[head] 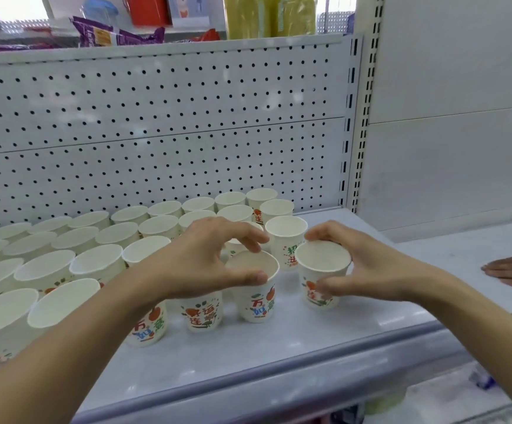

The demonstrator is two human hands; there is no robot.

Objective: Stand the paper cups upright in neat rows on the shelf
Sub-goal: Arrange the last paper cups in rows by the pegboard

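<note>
A shop: pegboard-backed shelving (157, 123), rows of paper cups (102, 240), packaged goods (117, 33) above

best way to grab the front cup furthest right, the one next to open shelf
Take the right-end cup by its rim, from above and the right. It stands upright, mouth up, and widens to the rim, with free shelf on its right; the neighbouring cup in the left hand crowds its left. The right hand grips it from there.
</note>
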